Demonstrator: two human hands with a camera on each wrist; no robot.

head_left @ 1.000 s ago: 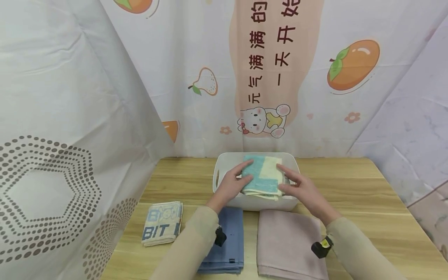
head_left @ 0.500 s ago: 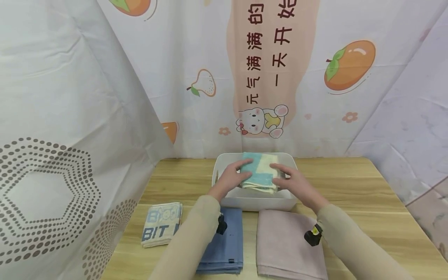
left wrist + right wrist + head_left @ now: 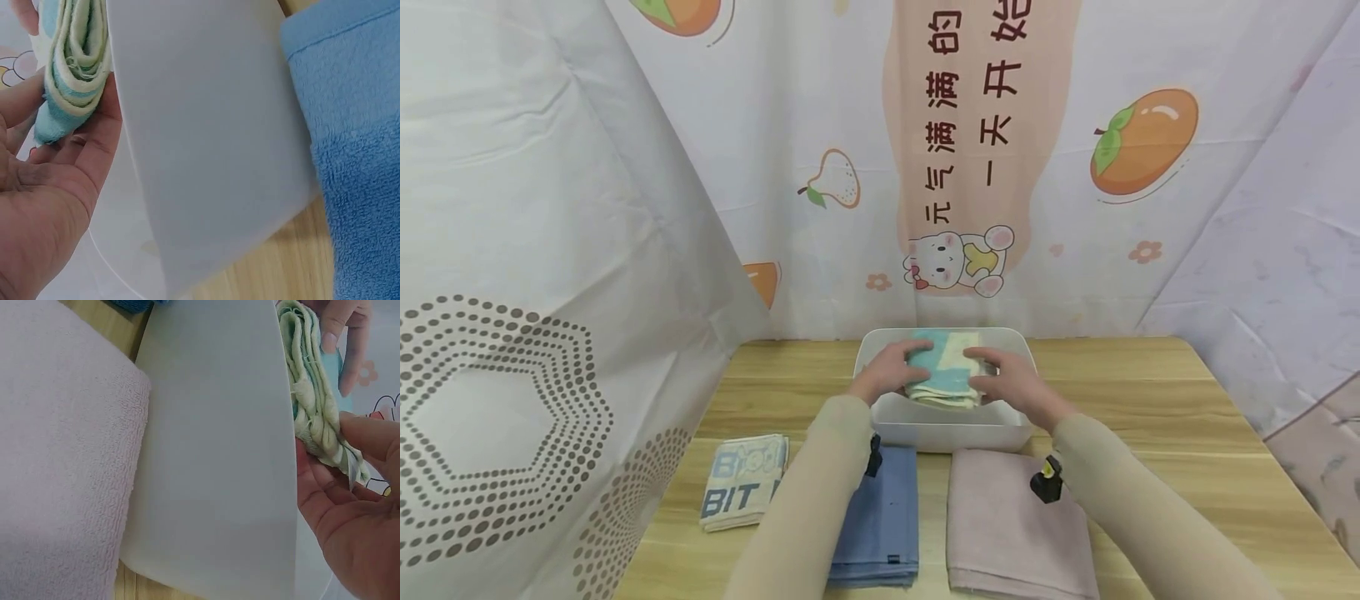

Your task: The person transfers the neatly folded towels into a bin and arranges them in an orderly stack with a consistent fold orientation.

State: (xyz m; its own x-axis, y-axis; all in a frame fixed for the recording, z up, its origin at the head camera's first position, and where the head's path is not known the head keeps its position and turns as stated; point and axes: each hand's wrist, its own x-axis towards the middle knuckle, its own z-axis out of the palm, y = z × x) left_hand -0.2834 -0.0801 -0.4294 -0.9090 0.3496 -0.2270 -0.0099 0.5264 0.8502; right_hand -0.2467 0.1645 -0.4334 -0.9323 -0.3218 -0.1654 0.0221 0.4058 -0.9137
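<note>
Folded towel (image 3: 943, 373) is shifting farther over the white bin (image 3: 951, 437), left hand (image 3: 886, 372) and right hand (image 3: 1013, 383) gripping its sides; it is seemingly entering the opening.

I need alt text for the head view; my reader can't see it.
Left hand and right hand hold a folded teal and cream towel at the mouth of a white bin on a wooden table. Nearer lie a blue towel and a pink towel, with a smaller printed towel at left.
</note>
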